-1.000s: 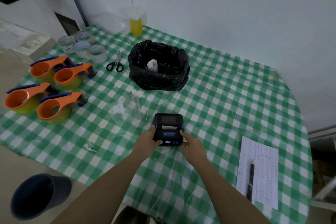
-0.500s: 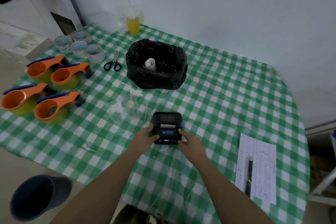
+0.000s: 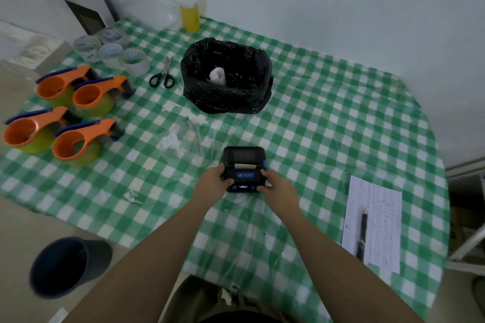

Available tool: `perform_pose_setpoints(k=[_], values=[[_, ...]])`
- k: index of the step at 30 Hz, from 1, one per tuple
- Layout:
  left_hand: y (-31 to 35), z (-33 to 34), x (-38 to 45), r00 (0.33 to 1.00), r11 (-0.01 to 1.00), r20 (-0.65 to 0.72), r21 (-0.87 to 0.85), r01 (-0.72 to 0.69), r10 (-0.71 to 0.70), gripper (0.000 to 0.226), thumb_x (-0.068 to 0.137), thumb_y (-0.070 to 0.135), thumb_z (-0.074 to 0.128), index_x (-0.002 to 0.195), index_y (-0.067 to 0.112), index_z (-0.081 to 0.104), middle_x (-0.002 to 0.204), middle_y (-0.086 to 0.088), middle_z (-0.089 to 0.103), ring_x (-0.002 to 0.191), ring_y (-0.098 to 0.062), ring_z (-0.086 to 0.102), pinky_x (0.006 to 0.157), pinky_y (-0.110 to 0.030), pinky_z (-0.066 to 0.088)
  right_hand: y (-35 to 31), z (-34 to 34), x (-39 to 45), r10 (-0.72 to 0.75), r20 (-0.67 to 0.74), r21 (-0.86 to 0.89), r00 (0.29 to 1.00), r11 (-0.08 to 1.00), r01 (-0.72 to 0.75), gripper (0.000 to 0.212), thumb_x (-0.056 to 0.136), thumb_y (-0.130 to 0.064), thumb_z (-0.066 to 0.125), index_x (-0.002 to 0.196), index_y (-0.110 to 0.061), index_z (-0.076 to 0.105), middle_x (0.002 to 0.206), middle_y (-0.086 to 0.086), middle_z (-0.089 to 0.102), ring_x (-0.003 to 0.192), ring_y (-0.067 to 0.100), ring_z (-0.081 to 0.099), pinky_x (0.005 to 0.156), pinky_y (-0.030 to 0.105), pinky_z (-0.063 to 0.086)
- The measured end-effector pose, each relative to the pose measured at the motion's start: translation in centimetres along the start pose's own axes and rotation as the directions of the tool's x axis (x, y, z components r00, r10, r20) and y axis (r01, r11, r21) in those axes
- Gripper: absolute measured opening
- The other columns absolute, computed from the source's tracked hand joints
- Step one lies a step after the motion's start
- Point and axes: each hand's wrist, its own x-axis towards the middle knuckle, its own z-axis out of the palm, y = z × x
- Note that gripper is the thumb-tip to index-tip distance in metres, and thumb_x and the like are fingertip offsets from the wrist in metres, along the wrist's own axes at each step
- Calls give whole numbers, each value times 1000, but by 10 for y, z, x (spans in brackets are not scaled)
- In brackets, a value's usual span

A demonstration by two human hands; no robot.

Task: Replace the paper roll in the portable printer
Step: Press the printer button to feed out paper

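Note:
A small black portable printer [image 3: 244,165] lies flat on the green checked tablecloth [image 3: 328,126], lid closed, with a strip of white paper showing at its slot and lit blue buttons on the near edge. My left hand [image 3: 213,183] grips its left side and my right hand [image 3: 278,185] grips its right side. A white paper roll [image 3: 217,75] lies inside the black bag-lined bin [image 3: 228,97] behind the printer. An empty clear zip bag [image 3: 181,140] lies just left of the printer.
Several orange tape dispensers [image 3: 78,118] and clear tape rolls [image 3: 112,52] fill the left side, with scissors [image 3: 163,74] beside them. A yellow drink cup [image 3: 190,13] stands at the back. A printed sheet with a pen [image 3: 362,233] lies at right. A dark bucket [image 3: 63,265] sits on the floor.
Both hands stay on the printer's sides; my thumbs have shifted slightly toward its near edge. The printer has not visibly moved on the cloth.

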Motion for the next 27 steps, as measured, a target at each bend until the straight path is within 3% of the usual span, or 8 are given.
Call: perform_pose_setpoints(k=[4,13,27], values=[[-1,-1,1,1000,999,16,35,-5,4,35,82,17,64,117,9,59,114,-16,68,108,-31,62,92,-50,50,1,0,0,6,15,13,1000,1000,-6,50,84,-22,66,131,-24,49,128,7,61,111,25,59,89,38,49],[1,-2,-1,1000,998,26,65,-7,5,38,84,19,62,121,10,55,117,-16,66,110,-31,61,93,-49,49,-2,1,-1,15,-20,11,1000,1000,-15,45,86,-23,64,129,-24,50,122,8,65,97,25,65,80,36,52],[4,-4,-3,999,998,30,54,-23,22,42,86,16,62,126,9,53,119,-18,66,110,-32,61,93,-46,50,-5,1,-1,40,-6,12,999,999,-39,46,85,-21,65,128,-23,51,126,7,63,105,25,63,84,37,53]])
